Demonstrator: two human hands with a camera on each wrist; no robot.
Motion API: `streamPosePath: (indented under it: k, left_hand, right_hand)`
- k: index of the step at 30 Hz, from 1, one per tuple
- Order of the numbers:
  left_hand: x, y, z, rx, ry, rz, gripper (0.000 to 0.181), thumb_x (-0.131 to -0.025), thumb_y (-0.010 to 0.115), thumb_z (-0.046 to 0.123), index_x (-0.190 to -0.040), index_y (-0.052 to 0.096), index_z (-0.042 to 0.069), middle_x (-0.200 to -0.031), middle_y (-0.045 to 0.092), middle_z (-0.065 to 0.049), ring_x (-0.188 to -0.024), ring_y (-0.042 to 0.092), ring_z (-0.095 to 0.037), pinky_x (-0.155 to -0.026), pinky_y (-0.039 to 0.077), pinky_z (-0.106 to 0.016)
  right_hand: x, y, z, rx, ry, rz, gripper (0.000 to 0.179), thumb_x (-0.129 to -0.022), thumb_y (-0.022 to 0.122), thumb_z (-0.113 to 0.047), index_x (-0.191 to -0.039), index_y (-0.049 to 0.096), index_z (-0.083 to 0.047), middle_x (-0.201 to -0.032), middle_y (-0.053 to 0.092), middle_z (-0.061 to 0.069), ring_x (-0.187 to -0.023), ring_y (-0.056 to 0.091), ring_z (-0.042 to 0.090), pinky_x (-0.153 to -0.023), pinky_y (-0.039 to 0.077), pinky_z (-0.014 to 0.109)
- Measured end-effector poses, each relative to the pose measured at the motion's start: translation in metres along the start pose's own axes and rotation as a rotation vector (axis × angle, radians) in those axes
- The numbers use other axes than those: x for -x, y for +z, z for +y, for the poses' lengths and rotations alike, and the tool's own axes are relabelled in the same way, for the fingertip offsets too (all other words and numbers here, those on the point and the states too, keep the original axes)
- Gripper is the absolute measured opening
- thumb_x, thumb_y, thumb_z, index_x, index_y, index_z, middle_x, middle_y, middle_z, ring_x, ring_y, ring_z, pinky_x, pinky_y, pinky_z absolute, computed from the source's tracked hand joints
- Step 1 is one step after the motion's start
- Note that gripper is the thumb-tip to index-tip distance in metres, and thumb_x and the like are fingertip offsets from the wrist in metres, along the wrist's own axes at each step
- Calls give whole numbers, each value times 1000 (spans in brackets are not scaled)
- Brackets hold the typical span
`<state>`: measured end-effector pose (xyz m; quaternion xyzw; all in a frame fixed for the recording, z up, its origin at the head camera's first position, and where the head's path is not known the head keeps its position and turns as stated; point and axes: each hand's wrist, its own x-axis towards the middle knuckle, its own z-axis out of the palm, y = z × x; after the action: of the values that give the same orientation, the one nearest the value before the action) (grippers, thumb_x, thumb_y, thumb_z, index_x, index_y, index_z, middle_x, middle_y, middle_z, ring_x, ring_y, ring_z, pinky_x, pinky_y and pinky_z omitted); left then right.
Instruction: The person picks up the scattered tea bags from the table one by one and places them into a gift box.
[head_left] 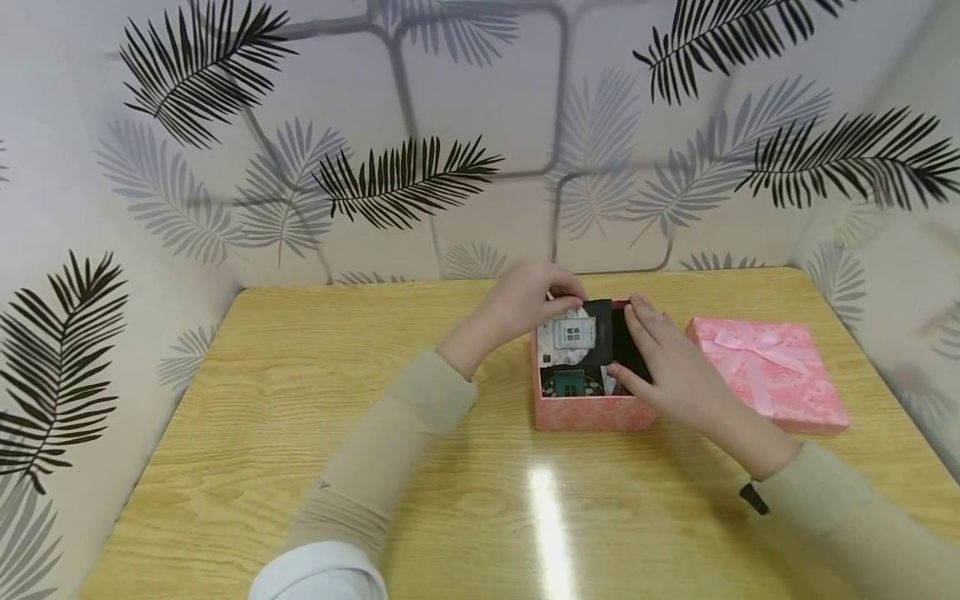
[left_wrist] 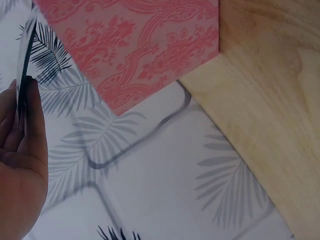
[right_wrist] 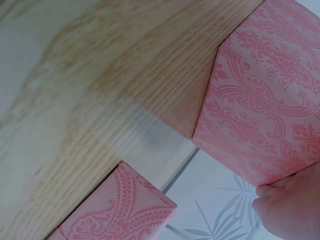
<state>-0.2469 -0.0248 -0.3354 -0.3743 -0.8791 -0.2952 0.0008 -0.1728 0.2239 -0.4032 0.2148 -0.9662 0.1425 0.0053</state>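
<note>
A pink patterned gift box (head_left: 592,414) stands without its lid near the back of the table. My left hand (head_left: 528,296) pinches the upper edge of a black-and-white tea packet (head_left: 573,333) at the top left of the box. In the left wrist view, the thin edge of that packet (left_wrist: 25,70) shows between thumb and fingers. My right hand (head_left: 678,375) lies along the box's right side, fingers stretched to the back rim, thumb over the interior. A second packet with a green label (head_left: 568,383) lies inside at the front; part of the interior is hidden by the right hand.
The pink box lid (head_left: 795,375), with a ribbon bow, lies right of the box, close to the right forearm. Behind the wooden table (head_left: 300,400), a leaf-patterned cloth backdrop (head_left: 480,108) rises at its back edge.
</note>
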Motion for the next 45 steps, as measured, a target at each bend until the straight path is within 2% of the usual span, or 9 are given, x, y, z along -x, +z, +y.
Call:
streamPosePath:
  k: [4, 9, 19, 23, 31, 37, 41, 45]
  left_hand:
    - [0, 11, -8, 16, -59, 9, 14, -103, 73, 15, -110, 82, 7, -106, 82, -7, -96, 76, -16, -87, 60, -24]
    - [-3, 22, -14, 38, -86, -8, 14, -103, 73, 14, -110, 82, 6, -107, 82, -8, -96, 76, -17, -87, 60, -25]
    - [-12, 43, -12, -32, -59, -130, 16, -105, 69, 17, -111, 81, 8, -111, 82, -6, -102, 76, -16, -95, 60, -29]
    - [-12, 47, -9, -75, -62, -152, 17, -105, 70, 18, -114, 81, 9, -114, 81, -5, -105, 76, -16, -97, 60, -29]
    - [-7, 46, -16, -69, -86, -102, 19, -105, 71, 19, -118, 79, 9, -118, 80, -5, -108, 75, -16, -100, 59, -31]
    - [2, 42, -22, -74, -69, -63, 19, -105, 71, 19, -118, 80, 8, -118, 80, -5, -111, 74, -18, -102, 58, -33]
    - [9, 41, -20, -77, -62, -28, 20, -105, 70, 21, -118, 81, 9, -119, 81, -4, -114, 75, -19, -104, 58, -34]
    - [16, 40, -13, -45, -57, -7, 24, -106, 69, 21, -123, 80, 8, -122, 80, -5, -115, 75, -19, -104, 59, -33]
  right_hand:
    - [0, 0, -1, -3, 7, -2, 93, -106, 58, -55, -166, 21, 6, -177, 15, 24, -164, 19, 43, -129, 23, 68]
    - [0, 0, 1, 1, -4, -2, 97, -104, 59, -58, -166, 20, 5, -177, 15, 24, -163, 20, 44, -128, 23, 70]
    - [1, -1, 1, -7, -30, 0, 100, -103, 60, -61, -166, 21, 6, -176, 16, 25, -163, 21, 44, -128, 26, 67]
    - [1, -1, 1, -5, -24, 2, 97, -104, 59, -58, -166, 21, 6, -176, 17, 25, -163, 22, 44, -127, 25, 69]
    - [0, -1, 0, 3, 5, -12, 94, -105, 58, -57, -167, 22, 4, -177, 15, 23, -162, 22, 46, -125, 20, 77]
    - [1, -2, -1, -18, -1, -3, 91, -106, 58, -54, -167, 22, 4, -177, 16, 24, -163, 21, 46, -127, 21, 73]
    - [3, -4, 0, -68, 4, 0, 87, -109, 54, -53, -167, 21, 3, -177, 16, 24, -162, 21, 46, -127, 21, 72]
    - [8, -11, 3, -116, 27, 5, 83, -111, 51, -50, -168, 20, 1, -176, 17, 25, -162, 21, 48, -127, 23, 71]
